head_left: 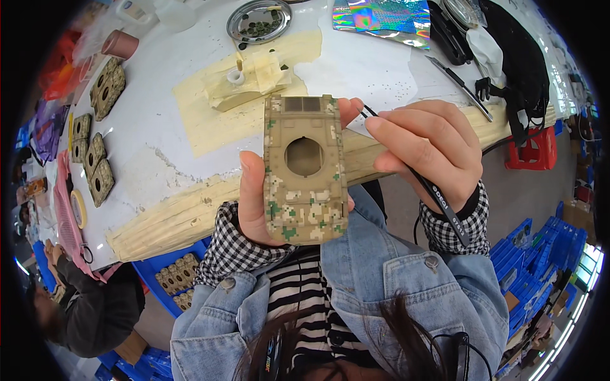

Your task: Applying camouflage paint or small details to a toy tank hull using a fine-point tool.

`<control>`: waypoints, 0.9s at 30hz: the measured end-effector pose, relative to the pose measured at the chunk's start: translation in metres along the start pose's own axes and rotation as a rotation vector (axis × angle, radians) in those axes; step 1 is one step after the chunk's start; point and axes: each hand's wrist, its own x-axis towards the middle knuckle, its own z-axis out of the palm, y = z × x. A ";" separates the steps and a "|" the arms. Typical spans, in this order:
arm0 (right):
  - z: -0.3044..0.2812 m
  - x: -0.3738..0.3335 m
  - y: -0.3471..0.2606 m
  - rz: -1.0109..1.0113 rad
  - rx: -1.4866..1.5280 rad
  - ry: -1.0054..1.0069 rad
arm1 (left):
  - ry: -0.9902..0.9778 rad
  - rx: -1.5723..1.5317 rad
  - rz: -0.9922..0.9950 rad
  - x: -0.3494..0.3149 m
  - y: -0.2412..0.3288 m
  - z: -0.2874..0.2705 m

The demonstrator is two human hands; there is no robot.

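My left hand (253,200) grips a tan model tank hull (307,209) with digital camouflage in green, brown and cream. Its thumb presses the hull's left side, and fingertips show at the right edge; the rest of the fingers are behind it. The hull stands nearly upright, top side toward me, with a round hole in the middle. Between the fingers of my right hand (432,143) is a pair of black tweezers (447,209). The tweezers' tips point up and left, close to the hull's upper right corner. Whether they pinch a small part is too small to tell.
A round metal tray (232,24) of small green pieces and a small white cup (235,77) stand beyond the hull. More camouflaged hulls (95,162) lie at left, others in a blue bin (150,279). A black-and-silver pen-like tool (462,89) lies right. A co-worker (101,305) is at lower left.
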 end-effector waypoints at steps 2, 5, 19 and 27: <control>0.005 0.000 0.002 -0.031 -0.016 0.055 | 0.145 0.077 0.019 -0.001 0.000 0.007; 0.006 0.001 0.001 -0.037 -0.023 0.071 | 0.158 0.077 0.010 -0.002 0.001 0.008; -0.007 -0.005 -0.006 0.225 0.267 0.040 | 0.103 0.096 -0.020 -0.004 0.003 0.005; -0.009 -0.013 0.005 0.545 0.851 0.115 | -0.109 0.232 -0.046 -0.010 0.009 -0.004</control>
